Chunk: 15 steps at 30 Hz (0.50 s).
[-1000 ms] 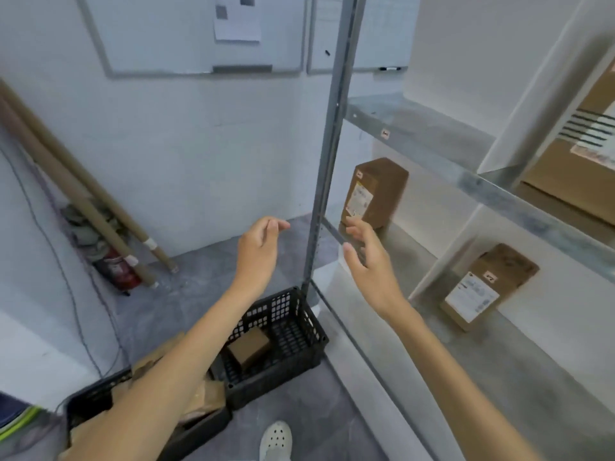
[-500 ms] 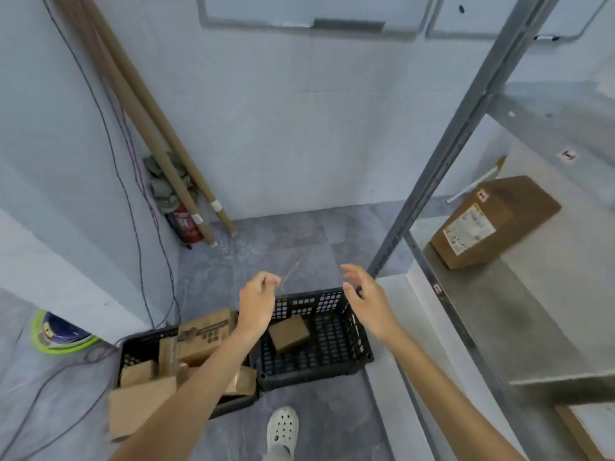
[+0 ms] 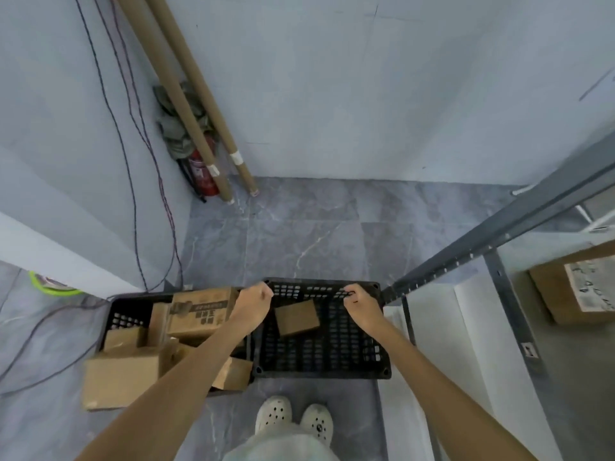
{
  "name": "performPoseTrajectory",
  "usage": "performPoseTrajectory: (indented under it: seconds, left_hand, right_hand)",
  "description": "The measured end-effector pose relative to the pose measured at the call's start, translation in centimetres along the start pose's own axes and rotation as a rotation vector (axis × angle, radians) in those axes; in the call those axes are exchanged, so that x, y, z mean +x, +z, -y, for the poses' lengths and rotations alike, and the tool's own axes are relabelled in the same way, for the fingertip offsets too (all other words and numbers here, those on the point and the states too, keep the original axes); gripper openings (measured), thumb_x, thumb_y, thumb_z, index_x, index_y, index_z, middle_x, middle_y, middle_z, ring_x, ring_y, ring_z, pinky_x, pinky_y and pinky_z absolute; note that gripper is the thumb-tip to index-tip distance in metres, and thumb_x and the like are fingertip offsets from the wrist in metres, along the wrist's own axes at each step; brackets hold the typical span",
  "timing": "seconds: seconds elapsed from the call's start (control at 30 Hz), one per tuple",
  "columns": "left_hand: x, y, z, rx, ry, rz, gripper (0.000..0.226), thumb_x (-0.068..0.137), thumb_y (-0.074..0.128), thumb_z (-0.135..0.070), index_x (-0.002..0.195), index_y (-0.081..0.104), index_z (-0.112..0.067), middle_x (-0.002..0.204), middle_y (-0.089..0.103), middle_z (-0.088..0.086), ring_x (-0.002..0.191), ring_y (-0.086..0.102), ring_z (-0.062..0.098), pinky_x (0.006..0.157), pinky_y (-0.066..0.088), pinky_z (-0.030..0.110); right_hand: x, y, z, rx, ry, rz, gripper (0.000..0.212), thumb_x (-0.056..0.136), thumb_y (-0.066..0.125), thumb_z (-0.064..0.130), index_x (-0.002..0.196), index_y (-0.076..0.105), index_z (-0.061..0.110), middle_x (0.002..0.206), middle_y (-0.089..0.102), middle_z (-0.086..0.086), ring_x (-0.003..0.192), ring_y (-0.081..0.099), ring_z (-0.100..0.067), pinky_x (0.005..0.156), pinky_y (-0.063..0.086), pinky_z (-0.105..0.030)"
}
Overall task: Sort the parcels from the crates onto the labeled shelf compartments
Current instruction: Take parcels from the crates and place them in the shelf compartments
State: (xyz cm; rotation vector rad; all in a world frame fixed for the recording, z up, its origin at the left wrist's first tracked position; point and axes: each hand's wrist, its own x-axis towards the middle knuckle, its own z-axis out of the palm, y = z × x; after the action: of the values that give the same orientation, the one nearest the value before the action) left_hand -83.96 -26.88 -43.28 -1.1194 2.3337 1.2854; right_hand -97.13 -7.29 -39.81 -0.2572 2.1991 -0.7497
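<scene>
My hands have dropped lower since half a second ago, and their fingers, spread then, are now curled. My left hand (image 3: 254,302) sits at the far left corner of the right-hand black crate (image 3: 332,357) and my right hand (image 3: 361,306) at its far wall. I cannot tell whether either one grips the rim or just hangs above it. Between my hands, a small brown parcel (image 3: 296,317) lies tilted on the floor of that crate, towards the far side. The left-hand crate (image 3: 114,314), touching it, is heaped with cardboard boxes, a printed carton (image 3: 199,311) on top. On the right, one labelled parcel (image 3: 579,291) rests on the grey shelf (image 3: 565,361).
</scene>
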Motion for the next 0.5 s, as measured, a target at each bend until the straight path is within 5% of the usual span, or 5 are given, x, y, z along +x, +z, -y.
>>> performPoseTrajectory:
  seconds: [0.13,0.27,0.37,0.5]
  left_hand:
    - [8.1,7.8,7.1,-0.066,-0.134,0.05,0.029,0.099,0.037,-0.014,0.114,0.06,-0.006,0.118,0.06,0.014,0.11,0.055,0.03,0.091,0.046,0.036]
    - [15.5,18.0,14.4,-0.106,-0.285,0.228,0.033,0.099,0.04,-0.012,0.131,0.047,-0.006,0.127,0.052,0.011,0.11,0.054,0.028,0.088,0.044,0.032]
    - [20.5,24.7,19.8,-0.19,-0.378,0.243,0.037,0.098,0.04,-0.012,0.135,0.042,-0.005,0.111,0.056,0.013,0.089,0.055,0.021,0.074,0.041,0.028]
    - [26.4,30.8,25.3,-0.315,-0.411,0.184,0.058,0.096,0.042,-0.01,0.149,0.016,-0.01,0.144,0.037,0.013,0.128,0.041,0.028,0.103,0.034,0.029]
  right_hand:
    - [9.7,4.5,-7.2,-0.036,0.145,0.048,0.036,0.1,0.039,0.012,0.135,0.045,0.007,0.1,0.058,-0.006,0.079,0.052,-0.015,0.057,0.036,-0.02]
    - [20.1,12.0,-15.8,-0.022,0.246,0.1,0.039,0.099,0.037,0.005,0.137,0.045,0.007,0.137,0.047,-0.014,0.117,0.049,-0.028,0.089,0.041,-0.028]
    - [27.1,17.6,-21.1,0.032,0.321,0.12,0.043,0.098,0.034,0.002,0.14,0.04,0.006,0.143,0.041,-0.014,0.127,0.043,-0.029,0.102,0.036,-0.028]
    - [33.8,22.4,-25.9,0.064,0.337,0.158,0.054,0.099,0.033,0.002,0.15,0.019,0.009,0.153,0.028,-0.012,0.138,0.031,-0.026,0.111,0.026,-0.027]
